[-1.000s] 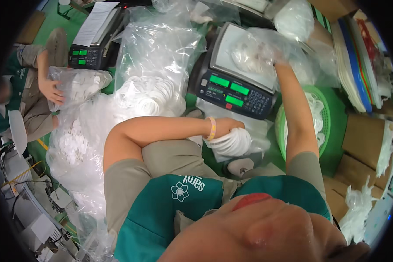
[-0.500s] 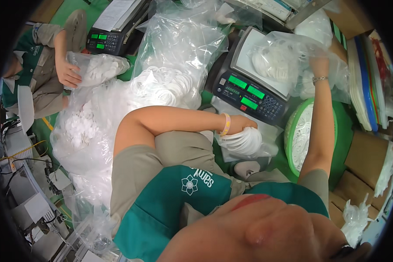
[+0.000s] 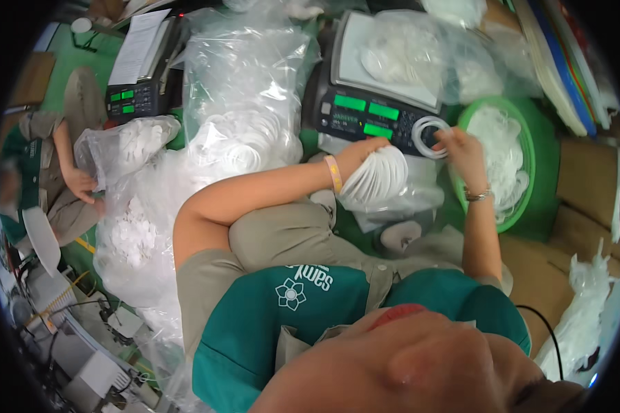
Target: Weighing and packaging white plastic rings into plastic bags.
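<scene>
My left hand point(image 3: 357, 158) is closed around a fanned stack of thin white rings point(image 3: 379, 177), in front of a digital scale point(image 3: 365, 126). Between the fingers of my right hand point(image 3: 464, 157) is a white ring point(image 3: 418, 138), perhaps more than one, raised over the right end of the scale's display panel. On the scale's plate sits a clear plastic bag of white rings point(image 3: 399, 55). Beside my right wrist stands a green basket point(image 3: 528, 141) with more white rings inside. Clear plastic point(image 3: 420, 186) lies beneath the stack.
Large clear bags point(image 3: 244, 82) full of white rings and pieces spread to my left. Beyond them a co-worker's hand point(image 3: 81, 184) is by a smaller bag point(image 3: 141, 141), near a second scale point(image 3: 134, 100). Cardboard boxes point(image 3: 585, 179) stand at right.
My right hand has come back from the bag on the scale toward my left hand and now holds a white ring. My left hand keeps its stack. The whole view has shifted.
</scene>
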The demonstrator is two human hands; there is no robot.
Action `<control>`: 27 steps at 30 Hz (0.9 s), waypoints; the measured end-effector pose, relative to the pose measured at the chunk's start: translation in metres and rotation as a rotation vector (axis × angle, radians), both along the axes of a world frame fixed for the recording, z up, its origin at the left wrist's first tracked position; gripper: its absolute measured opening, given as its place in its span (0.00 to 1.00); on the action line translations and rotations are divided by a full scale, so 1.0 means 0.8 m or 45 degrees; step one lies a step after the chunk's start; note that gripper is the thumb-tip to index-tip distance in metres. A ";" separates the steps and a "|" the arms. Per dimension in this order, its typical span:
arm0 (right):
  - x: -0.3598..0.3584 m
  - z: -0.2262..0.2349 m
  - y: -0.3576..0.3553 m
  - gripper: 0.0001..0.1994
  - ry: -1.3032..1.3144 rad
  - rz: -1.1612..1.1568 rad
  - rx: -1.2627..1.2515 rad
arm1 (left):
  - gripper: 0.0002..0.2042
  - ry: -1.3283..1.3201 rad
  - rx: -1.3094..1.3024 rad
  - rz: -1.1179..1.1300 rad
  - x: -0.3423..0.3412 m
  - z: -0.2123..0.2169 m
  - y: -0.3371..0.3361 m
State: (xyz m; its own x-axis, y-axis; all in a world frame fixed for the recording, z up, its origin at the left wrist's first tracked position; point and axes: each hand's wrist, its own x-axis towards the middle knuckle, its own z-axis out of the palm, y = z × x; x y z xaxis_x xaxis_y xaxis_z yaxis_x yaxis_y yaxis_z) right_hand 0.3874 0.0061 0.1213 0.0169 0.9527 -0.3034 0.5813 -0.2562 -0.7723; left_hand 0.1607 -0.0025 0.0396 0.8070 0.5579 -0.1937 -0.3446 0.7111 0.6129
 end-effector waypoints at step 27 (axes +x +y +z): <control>-0.072 -0.092 -0.134 0.19 1.241 -0.245 -0.711 | 0.11 1.043 1.321 -0.458 -0.014 -0.009 -0.011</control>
State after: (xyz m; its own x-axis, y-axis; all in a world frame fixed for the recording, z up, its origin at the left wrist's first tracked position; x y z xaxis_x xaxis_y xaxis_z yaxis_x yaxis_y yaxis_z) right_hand 0.3296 -0.1012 0.0473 -0.3268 0.6874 -0.6486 -0.2897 -0.7261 -0.6236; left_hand 0.1496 -0.0112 0.0325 0.7945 0.5241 -0.3066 0.4755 -0.2230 0.8510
